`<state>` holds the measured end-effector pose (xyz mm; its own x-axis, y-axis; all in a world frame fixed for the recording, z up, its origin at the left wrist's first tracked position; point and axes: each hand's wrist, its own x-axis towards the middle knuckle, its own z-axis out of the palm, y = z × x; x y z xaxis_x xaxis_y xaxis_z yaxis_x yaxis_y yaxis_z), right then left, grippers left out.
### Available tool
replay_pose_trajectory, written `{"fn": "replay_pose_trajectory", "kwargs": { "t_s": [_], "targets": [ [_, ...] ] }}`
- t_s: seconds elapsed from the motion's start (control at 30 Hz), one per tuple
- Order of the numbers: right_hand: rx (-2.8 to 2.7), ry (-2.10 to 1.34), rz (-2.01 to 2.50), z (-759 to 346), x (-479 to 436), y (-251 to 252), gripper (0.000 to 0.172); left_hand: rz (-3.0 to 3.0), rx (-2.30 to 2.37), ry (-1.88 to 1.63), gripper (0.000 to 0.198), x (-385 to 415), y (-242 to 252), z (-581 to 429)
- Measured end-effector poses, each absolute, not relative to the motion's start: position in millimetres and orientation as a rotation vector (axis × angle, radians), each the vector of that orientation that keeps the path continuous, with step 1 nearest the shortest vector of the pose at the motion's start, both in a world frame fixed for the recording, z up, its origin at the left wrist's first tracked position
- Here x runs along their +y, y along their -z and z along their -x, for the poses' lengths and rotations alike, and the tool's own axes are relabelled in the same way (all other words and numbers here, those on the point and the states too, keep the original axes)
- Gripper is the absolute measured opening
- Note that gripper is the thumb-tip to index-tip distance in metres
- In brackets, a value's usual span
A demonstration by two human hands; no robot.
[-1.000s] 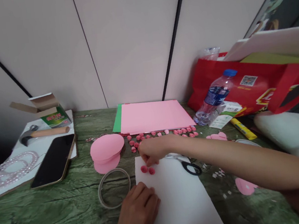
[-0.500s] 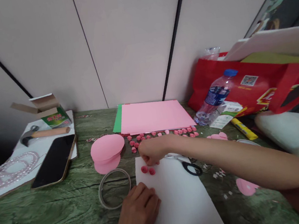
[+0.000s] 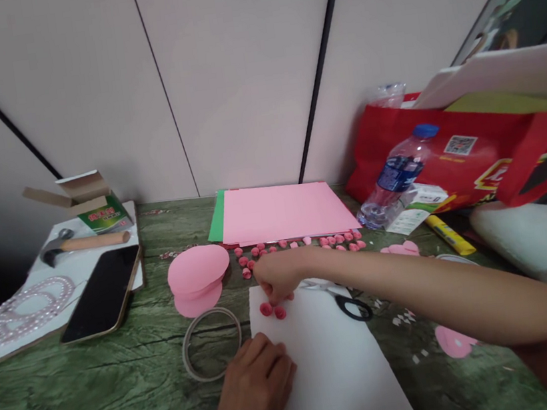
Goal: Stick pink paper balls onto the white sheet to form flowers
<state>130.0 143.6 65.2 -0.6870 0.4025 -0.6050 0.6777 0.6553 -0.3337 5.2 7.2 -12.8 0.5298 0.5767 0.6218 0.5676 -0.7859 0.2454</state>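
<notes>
My right hand reaches across the white sheet near its top edge. Its fingers point down and are pinched together; whatever is between them is hidden. Just below those fingertips, two small rolled pink paper flowers sit on the sheet. Resting on the sheet's left side is my left hand, fingers loosely bent and holding nothing. Scissors with black handles lie on the sheet under my right forearm. Several more rolled paper flowers are spread behind my right hand, partly covered by it.
Left are a tape roll, pink paper ovals, a phone, a hammer and beads. Pink sheets lie at the back. A bottle, red bag and yellow glue stick are right.
The whole view has shifted very slightly. Both hands and the pink flowers stay in about the same places on the sheet.
</notes>
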Motion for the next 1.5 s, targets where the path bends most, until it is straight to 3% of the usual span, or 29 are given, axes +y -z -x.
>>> {"fn": "replay_pose_trajectory", "kwargs": {
  "t_s": [0.77,1.1,1.3,1.5],
  "targets": [
    [2.378,0.988,-0.877,-140.7,151.4,-53.9,0.010,-2.744,1.021,-1.080,0.021,7.0,12.4,-4.0],
    [2.364,0.860,-1.016,-130.1,136.5,-69.0,0.017,-2.748,1.006,-1.134,0.020,9.0,15.4,-4.1],
    [2.252,0.732,-1.204,-120.3,131.2,-70.6,0.010,-2.763,1.007,-1.112,0.020,7.8,16.3,-3.8],
    [2.218,0.780,-1.263,-120.1,137.1,-61.6,0.019,-2.769,1.021,-1.082,0.019,7.3,14.8,-2.1]
  ]
}}
